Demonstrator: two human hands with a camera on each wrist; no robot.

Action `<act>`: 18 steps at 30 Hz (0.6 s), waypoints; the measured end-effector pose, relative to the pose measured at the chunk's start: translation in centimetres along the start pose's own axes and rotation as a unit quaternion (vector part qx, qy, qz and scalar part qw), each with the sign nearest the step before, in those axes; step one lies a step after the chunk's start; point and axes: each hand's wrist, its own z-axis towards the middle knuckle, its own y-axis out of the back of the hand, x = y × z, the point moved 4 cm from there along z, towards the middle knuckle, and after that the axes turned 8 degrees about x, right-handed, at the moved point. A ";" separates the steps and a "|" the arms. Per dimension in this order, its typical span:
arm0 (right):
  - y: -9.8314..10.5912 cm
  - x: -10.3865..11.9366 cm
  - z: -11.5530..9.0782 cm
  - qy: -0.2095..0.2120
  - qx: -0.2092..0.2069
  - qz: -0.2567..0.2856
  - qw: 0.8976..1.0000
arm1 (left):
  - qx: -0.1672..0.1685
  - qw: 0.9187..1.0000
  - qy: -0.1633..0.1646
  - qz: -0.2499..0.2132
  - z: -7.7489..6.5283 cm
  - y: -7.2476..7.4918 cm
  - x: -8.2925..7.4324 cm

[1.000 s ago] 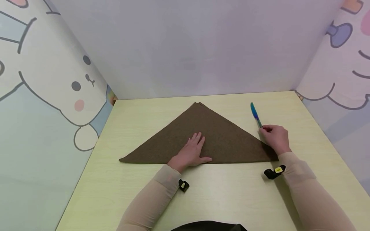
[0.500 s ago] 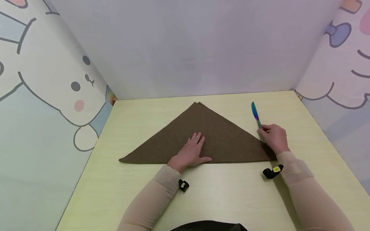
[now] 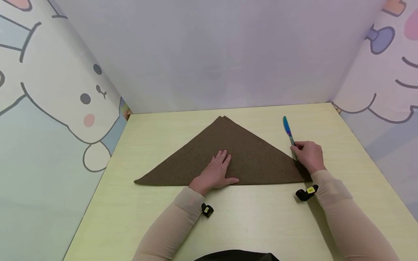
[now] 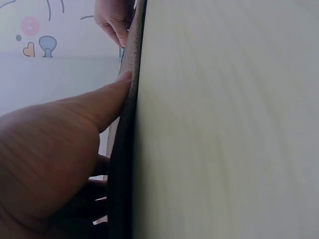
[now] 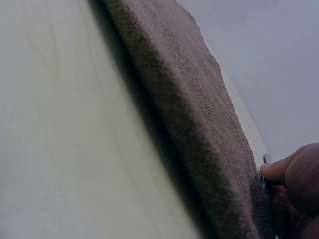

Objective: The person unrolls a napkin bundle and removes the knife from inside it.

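A brown towel [image 3: 254, 156], folded into a triangle, lies on the table with its long edge toward me and its peak pointing away. My left hand [image 3: 213, 172] rests on its middle with fingers spread; in the left wrist view the thumb [image 4: 112, 94] lies along the folded edge. At the towel's right side, my right hand [image 3: 310, 154] pinches the handle of a shiny blue table knife [image 3: 287, 127], whose blade points away from me. The lower end of the handle is partly hidden by the hand. In the right wrist view the knife [image 5: 266, 162] barely shows beside the thumb.
The pale wooden table [image 3: 156, 224] ends at a plain wall [image 3: 222, 54] behind. Side panels with cartoon drawings [image 3: 88, 98] stand at left and right. A small black camera [image 3: 307, 194] sits at the right wrist, another camera [image 3: 207, 209] at the left.
My right hand has shifted very slightly left, closer to the towel, and more of the knife's handle now shows along the hand. The left hand and the towel stay in place.
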 end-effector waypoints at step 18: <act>-0.2 -0.4 0.1 0.003 -0.006 0.014 1.000 | -0.003 1.000 -0.002 0.003 0.1 0.1 -0.1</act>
